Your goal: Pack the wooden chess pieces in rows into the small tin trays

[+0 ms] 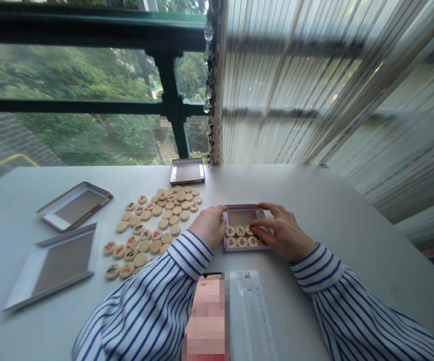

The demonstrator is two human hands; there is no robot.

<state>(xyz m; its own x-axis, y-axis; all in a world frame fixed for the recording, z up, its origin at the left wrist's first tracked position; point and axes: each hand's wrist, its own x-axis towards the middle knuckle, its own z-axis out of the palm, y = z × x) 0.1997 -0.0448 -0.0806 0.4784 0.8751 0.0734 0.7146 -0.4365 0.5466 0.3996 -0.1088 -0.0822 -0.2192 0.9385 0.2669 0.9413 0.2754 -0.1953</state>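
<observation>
A small open cardboard box (244,217) sits before me with two rows of round wooden Chinese chess pieces (242,241) with black characters in its near half. Around the box's left edge, my left hand (207,225) is closed, its fingertips partly hidden. My right hand (288,233) reaches over the right side, one finger at the far right rim, its other fingertips on a Chinese chess piece (249,230) in the upper row; they partly hide that piece. To the left lie many loose pieces (144,246), some with red or black characters, others blank side up.
Two open box parts lie at left, a brown-edged one (76,205) and a larger white one (64,263). Another small box part (187,172) stands at the table's far edge. A phone (207,321) and a white plastic case (252,316) lie nearest me. String curtains (295,75) hang beyond.
</observation>
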